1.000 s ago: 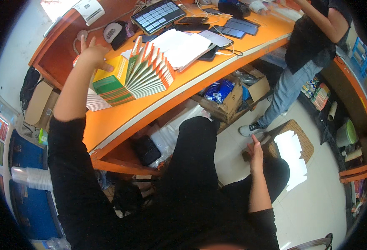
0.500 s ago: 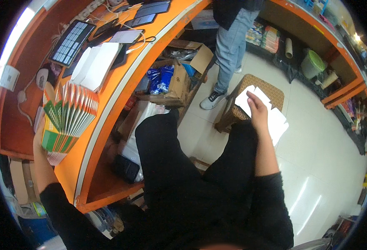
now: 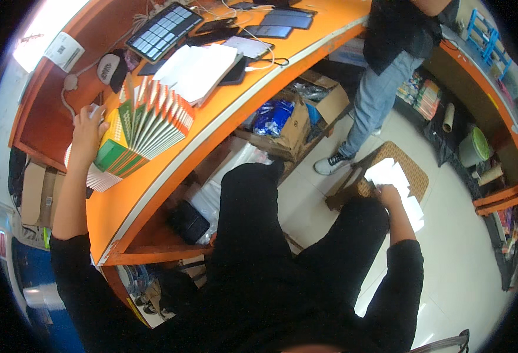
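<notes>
My left hand reaches over the orange counter, its fingers curled round a small pale item that I cannot make out. Right beside it, a fanned-out row of green, orange and white printed card packets stands on the counter, with a yellow packet at the hand's side. My right hand rests low by my right knee, fingers closed at the near edge of several flat white card pieces. These lie on a woven stool and overhang its right side. The right fingertips are partly hidden.
White papers, a tablet, phones and cables lie farther along the counter. Beneath are an open carton with blue packets and a black case. Another person stands beyond the stool.
My left hand has risen from below the fanned packets to their far left side. My right hand has drawn slightly back toward my knee. The whole view has shifted leftward.
</notes>
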Action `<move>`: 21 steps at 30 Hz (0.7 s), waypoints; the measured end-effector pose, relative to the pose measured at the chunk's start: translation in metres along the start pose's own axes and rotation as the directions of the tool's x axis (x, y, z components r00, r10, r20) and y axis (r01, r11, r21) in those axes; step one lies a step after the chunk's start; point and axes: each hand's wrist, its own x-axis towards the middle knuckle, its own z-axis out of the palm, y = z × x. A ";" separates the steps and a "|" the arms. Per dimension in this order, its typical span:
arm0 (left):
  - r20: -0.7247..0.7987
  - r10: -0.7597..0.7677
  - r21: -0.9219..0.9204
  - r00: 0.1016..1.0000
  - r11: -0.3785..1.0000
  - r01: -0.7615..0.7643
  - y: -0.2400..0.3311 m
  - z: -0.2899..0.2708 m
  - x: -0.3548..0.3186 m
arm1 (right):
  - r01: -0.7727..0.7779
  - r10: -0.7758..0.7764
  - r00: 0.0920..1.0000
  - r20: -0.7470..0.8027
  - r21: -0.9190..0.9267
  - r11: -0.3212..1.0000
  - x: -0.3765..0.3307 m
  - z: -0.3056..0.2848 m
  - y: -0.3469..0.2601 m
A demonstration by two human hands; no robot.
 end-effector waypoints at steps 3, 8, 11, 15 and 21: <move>0.057 0.032 -0.091 0.998 0.995 -0.026 0.015 -0.023 -0.002 | 0.014 -0.015 0.999 0.043 0.017 1.000 -0.002 -0.008 -0.001; 0.390 -0.021 -0.086 0.921 0.995 0.059 0.031 -0.038 0.025 | -0.052 0.028 0.992 0.124 0.197 0.979 -0.004 -0.022 0.002; 0.527 -0.155 -0.065 0.836 0.973 0.221 0.053 -0.034 0.029 | 0.031 -0.050 0.990 0.132 0.141 0.990 0.000 -0.019 0.009; 0.399 -0.307 -0.003 0.864 0.942 0.336 0.112 -0.033 0.018 | -0.081 0.066 0.995 0.072 0.231 0.969 0.002 -0.004 0.020; 0.077 -0.531 0.387 0.844 0.796 0.465 0.170 -0.031 0.018 | -0.045 0.056 0.989 -0.140 0.079 0.996 0.006 0.010 0.011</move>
